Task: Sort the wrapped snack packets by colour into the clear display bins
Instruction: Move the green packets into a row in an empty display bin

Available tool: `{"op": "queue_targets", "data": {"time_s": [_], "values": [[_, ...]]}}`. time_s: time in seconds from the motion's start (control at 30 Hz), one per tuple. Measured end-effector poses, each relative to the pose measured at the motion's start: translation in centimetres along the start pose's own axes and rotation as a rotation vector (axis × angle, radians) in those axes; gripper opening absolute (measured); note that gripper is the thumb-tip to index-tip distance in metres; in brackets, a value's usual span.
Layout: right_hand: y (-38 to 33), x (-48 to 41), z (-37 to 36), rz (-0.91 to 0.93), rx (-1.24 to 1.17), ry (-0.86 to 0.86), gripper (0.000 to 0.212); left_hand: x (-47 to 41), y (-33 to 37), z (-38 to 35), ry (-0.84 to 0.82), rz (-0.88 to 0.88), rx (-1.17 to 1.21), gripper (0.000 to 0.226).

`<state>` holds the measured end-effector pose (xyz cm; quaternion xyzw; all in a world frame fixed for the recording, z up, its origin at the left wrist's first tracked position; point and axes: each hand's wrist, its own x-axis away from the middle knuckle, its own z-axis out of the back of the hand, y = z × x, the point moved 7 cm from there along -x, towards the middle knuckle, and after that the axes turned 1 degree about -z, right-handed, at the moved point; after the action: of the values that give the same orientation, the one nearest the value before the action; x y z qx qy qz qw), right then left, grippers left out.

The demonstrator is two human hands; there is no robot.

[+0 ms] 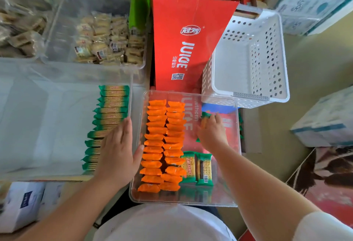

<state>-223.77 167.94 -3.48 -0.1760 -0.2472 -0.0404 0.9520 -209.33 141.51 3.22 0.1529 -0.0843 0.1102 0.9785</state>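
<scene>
A clear bin (232, 105) in front of me holds two rows of orange packets (162, 145). Two green-ended cracker packets (197, 168) lie beside the orange rows. My right hand (212, 131) is inside this bin, fingers closed on another green packet (205, 115) near the far right. To the left a second clear bin (57, 72) holds a row of green packets (110, 106) along its right wall. My left hand (118, 152) lies flat over the near end of that row, fingers apart, thumb against the wall of the orange bin.
A white perforated basket (248, 59) stands behind the orange bin, next to a red juice carton (183, 45). Further clear bins with beige snack packets (107, 38) sit at the back left. White boxes (328, 118) lie right and lower left.
</scene>
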Motion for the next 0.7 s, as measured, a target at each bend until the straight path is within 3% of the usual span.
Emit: {"op": "queue_targets", "data": {"time_s": [0.1, 0.17, 0.27, 0.43, 0.57, 0.7], "values": [[1.5, 0.6, -0.3, -0.086, -0.253, 0.139, 0.042, 0.0, 0.0, -0.2, 0.002, -0.004, 0.02, 0.081], [2.6, 0.6, -1.0, -0.188, -0.381, 0.15, 0.049, 0.0, -0.1, -0.2, 0.003, -0.009, 0.015, 0.08], [3.0, 0.5, -2.0, -0.335, -0.501, 0.112, 0.077, 0.0, -0.1, -0.1, 0.0, -0.005, 0.012, 0.081], [3.2, -0.3, -2.9, -0.468, -0.53, 0.015, 0.067, 0.0, -0.2, -0.2, -0.006, 0.013, 0.007, 0.081], [2.4, 0.3, -2.5, -0.392, -0.488, 0.003, 0.059, -0.1, -0.3, 0.2, 0.007, 0.011, 0.037, 0.083], [-0.4, 3.1, 1.7, -0.187, -0.552, 0.134, 0.057, -0.4, -0.4, 2.0, 0.049, 0.004, 0.092, 0.082]]}}
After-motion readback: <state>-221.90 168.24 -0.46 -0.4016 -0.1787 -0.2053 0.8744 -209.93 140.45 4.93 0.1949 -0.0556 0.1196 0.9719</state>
